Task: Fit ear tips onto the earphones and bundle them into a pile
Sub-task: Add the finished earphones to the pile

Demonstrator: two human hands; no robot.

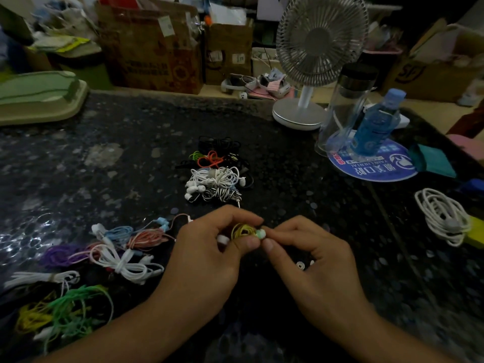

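We see two bare hands and forearms entering from the bottom edge. The left hand (207, 254) and the right hand (311, 260) wear nothing: no gloves, rings, watch or bracelet show on fingers or wrists. No sleeve reaches into view; both forearms are uncovered up to the frame's edge. The fingernails we can make out, on each thumb, are short and unpainted. The dim light leaves finer detail of the hands too dark to tell.

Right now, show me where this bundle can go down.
Bare table lies between the green tray and the finished pile, also between that pile and the white cable. Crowded: loose earphones beside the left hand.
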